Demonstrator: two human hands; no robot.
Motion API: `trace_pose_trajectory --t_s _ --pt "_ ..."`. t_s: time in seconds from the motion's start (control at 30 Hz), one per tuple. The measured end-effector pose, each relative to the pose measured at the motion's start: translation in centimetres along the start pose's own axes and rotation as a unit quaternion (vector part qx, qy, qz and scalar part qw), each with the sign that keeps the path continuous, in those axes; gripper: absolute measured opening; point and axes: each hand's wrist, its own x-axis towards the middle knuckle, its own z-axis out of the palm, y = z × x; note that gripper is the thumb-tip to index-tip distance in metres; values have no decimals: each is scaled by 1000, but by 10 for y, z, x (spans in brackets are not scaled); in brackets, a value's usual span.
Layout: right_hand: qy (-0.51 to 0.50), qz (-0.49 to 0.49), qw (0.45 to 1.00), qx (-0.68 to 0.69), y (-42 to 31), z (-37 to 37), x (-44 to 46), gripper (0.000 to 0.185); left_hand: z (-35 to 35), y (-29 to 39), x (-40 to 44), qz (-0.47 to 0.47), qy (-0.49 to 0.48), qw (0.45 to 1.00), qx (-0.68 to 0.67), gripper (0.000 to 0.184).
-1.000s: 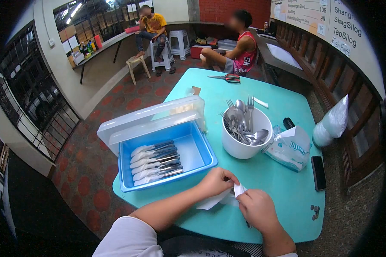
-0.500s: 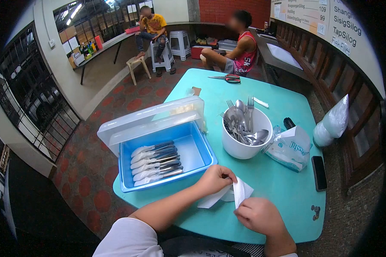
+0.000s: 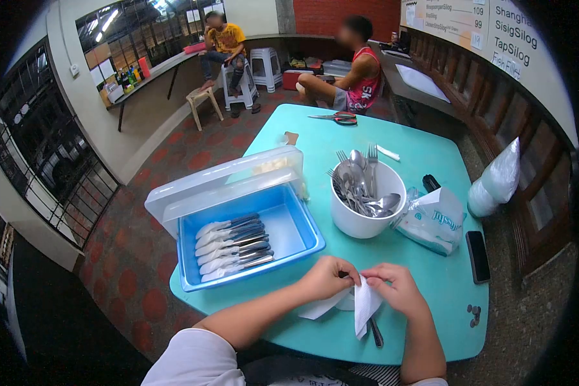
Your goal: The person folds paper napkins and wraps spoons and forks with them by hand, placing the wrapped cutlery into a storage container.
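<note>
Near the front edge of the turquoise table, my left hand (image 3: pixel 331 278) pinches the top of a white napkin (image 3: pixel 365 307). My right hand (image 3: pixel 395 287) closes on the same napkin's upper right side. A metal utensil handle (image 3: pixel 376 333) sticks out below the napkin; its other end is hidden. More white paper (image 3: pixel 321 306) lies beneath my left hand. Up and left, a blue bin (image 3: pixel 283 215) with its clear lid (image 3: pixel 225 177) tilted back holds several wrapped utensils (image 3: pixel 235 248). Beyond my hands stands a white bucket (image 3: pixel 360 223) of forks and spoons.
On the table (image 3: pixel 424 305) are a plastic tissue pack (image 3: pixel 434 225), a phone (image 3: pixel 477 257), coins (image 3: pixel 474 315) and scissors (image 3: pixel 338 118). A plastic-wrapped roll (image 3: pixel 495 180) stands at the right. Two people (image 3: pixel 225 48) (image 3: pixel 354 71) sit beyond the table.
My right hand has moved up from the napkin's lower end to its top, beside my left hand. The napkin now hangs folded downward, and the utensil handle shows below it. The view has shifted slightly.
</note>
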Motion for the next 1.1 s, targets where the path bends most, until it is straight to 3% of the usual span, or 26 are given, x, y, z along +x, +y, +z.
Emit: trace_pose_trajectory --t_s 0.07,0.37,0.47,0.57,0.67,0.77,0.9,1.0,1.1 --pt "-50 45 998 18 -3 -3 1 21 -1 1 0 -8 -3 1000 -4 11" --pt "-36 43 996 66 14 4 -1 20 0 6 -3 18 -8 1000 11 9" --pt "-62 116 990 53 8 1 -1 13 1 5 -3 16 -18 1000 8 8" --pt "-120 110 987 7 9 -3 -2 17 1 6 -3 3 -27 1000 -7 7" --pt "-191 44 975 -104 19 -6 -1 23 0 13 -3 -23 -34 998 -52 6" --pt "-155 39 986 -38 9 -2 -4 26 0 13 -2 -46 -34 994 -90 7" --pt "-163 27 984 -63 17 -4 -3 28 4 -1 0 -66 -27 987 -144 9" --pt "-211 41 975 -53 21 -9 -1 28 6 -3 1 -69 -57 987 -135 12" --pt "-268 61 961 -1 18 -12 0 29 -3 -12 3 -34 -157 978 -136 7"
